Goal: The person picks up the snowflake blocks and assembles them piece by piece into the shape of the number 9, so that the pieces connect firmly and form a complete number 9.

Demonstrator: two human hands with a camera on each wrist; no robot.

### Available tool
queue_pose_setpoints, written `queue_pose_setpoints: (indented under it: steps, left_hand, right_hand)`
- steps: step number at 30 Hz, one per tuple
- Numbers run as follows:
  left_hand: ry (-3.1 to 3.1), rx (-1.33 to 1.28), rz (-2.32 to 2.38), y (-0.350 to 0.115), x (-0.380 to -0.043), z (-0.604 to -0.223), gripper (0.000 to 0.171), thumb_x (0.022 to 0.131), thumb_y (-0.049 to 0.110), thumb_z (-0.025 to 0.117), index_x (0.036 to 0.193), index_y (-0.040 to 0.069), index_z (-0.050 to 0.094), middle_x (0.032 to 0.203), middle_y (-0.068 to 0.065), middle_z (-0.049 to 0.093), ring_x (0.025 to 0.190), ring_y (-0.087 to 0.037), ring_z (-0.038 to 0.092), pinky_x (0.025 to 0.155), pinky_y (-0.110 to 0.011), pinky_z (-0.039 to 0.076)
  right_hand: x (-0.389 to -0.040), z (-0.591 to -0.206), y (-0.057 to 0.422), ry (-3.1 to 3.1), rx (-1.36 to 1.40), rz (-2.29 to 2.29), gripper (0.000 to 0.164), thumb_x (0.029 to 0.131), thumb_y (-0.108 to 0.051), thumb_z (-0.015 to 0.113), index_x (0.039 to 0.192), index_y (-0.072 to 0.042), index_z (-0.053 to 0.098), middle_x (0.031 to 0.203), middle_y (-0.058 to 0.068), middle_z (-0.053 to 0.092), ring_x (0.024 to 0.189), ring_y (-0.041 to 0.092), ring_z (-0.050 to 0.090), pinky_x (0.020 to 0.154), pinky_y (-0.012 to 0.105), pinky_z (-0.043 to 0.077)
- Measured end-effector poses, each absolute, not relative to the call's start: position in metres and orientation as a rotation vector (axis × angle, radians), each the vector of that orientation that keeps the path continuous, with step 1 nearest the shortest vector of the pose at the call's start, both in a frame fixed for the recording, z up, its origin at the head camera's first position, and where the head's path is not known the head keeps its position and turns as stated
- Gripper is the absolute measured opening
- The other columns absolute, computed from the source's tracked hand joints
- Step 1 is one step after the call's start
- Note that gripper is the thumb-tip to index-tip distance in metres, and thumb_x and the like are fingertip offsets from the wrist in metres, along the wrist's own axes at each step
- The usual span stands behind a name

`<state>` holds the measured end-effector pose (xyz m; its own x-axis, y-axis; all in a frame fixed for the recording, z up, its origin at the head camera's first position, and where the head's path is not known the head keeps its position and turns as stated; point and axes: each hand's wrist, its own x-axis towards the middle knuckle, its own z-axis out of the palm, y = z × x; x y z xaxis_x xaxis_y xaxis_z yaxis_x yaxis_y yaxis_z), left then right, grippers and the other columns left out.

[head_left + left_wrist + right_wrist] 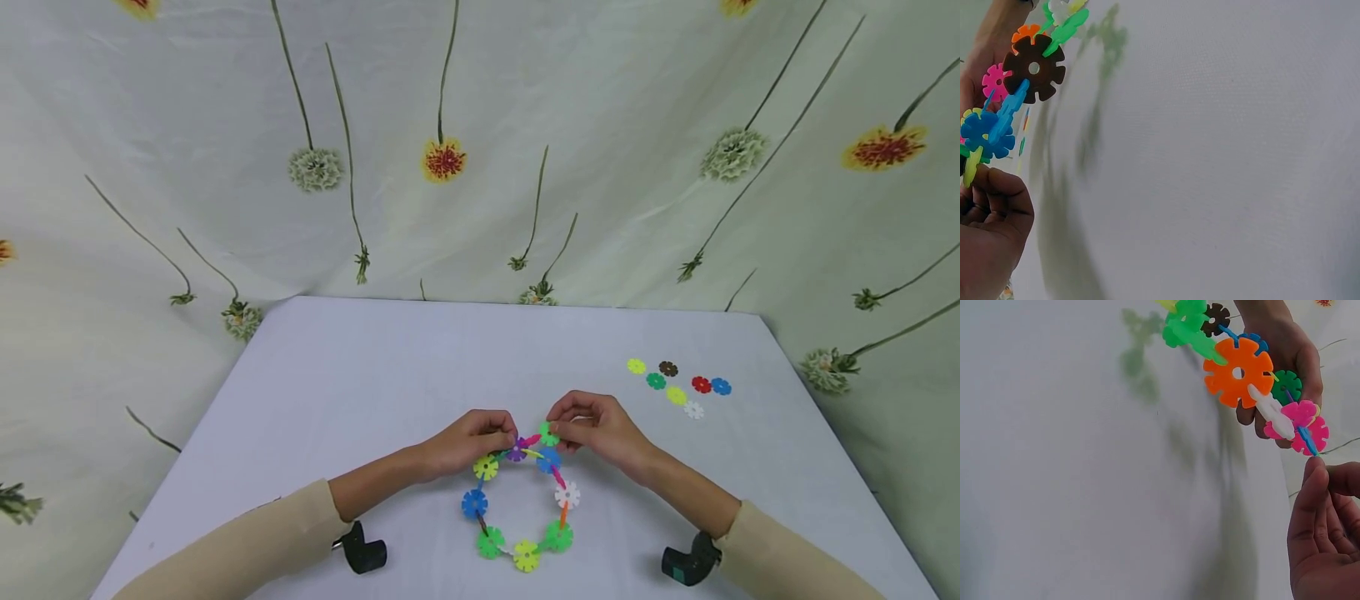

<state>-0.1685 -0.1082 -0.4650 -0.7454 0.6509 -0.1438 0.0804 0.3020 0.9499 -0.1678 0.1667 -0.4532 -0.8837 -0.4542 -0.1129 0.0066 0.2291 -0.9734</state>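
background: a pale flowered cloth (480, 225) behind a white bench (375, 358). the ring of slotted plastic discs (527, 556) is held over the bench, between the two hands.

left grip: the left hand (480, 435) pinches the far side of the ring, at or just beside the purple disc (516, 451); the exact contact is partly hidden. right grip: the right hand (592, 427) pinches the green disc (550, 434), just outside the far right of the ring. a pink disc (532, 440) spans the purple and green discs. loose discs (677, 395) lie well beyond the ring, to its far right.

step in hand, as judged: attaching discs to the ring's far side. full seating of the slots cannot be confirmed. the next move appears to call for steadying the ring with the left hand, aligning the slots and pressing the green disc home without twisting adjacent joints.
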Motion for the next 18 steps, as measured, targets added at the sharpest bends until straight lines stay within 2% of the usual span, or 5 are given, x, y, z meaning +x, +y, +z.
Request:
queue_pose_setpoints:
  steps: [6,12,16,18]
  left_hand:
    - [2.068,0.642,1.461,-0.1061,-0.1671,-0.4659,0.02,0.109,0.018,0.056,0.107,0.001,0.065,0.096,-0.002,0.063,0.092,-0.014,0.055,0.084,-0.02,0.048]
    - [2.09,0.629,1.461,-0.1056,-0.1653,-0.4663,0.02,0.109,0.018,0.058,0.107,0.0,0.065,0.09,0.0,0.059,0.085,-0.012,0.052,0.077,-0.019,0.044]
    - [2.134,0.634,1.462,-0.1052,-0.1656,-0.466,0.02,0.109,0.019,0.058,0.107,0.001,0.067,0.089,-0.002,0.058,0.084,-0.012,0.052,0.076,-0.02,0.043]
    - [2.153,0.629,1.467,-0.1044,-0.1665,-0.4652,0.02,0.109,0.019,0.058,0.107,0.002,0.068,0.09,-0.002,0.06,0.085,-0.012,0.052,0.076,-0.02,0.044]
  right_hand:
    - [-0.1664,-0.4519,0.1639,2.147,-0.418,-1.709,0.023,0.101,-0.016,0.076,0.116,0.0,0.07,0.094,0.01,0.075,0.075,0.019,0.071,0.075,0.028,0.064]
    - [-0.1652,-0.4496,0.1604,2.171,-0.395,-1.715,0.02,0.099,-0.016,0.078,0.111,-0.001,0.072,0.092,0.01,0.079,0.071,0.013,0.071,0.073,0.027,0.063]
    - [-0.1628,-0.4518,0.1581,2.178,-0.358,-1.771,0.02,0.098,-0.013,0.078,0.108,0.003,0.071,0.092,0.009,0.079,0.069,0.013,0.07,0.071,0.026,0.062]
    - [-0.1616,-0.4545,0.1571,2.191,-0.328,-1.813,0.022,0.098,-0.012,0.079,0.108,0.005,0.07,0.093,0.012,0.079,0.07,0.014,0.071,0.071,0.026,0.062]
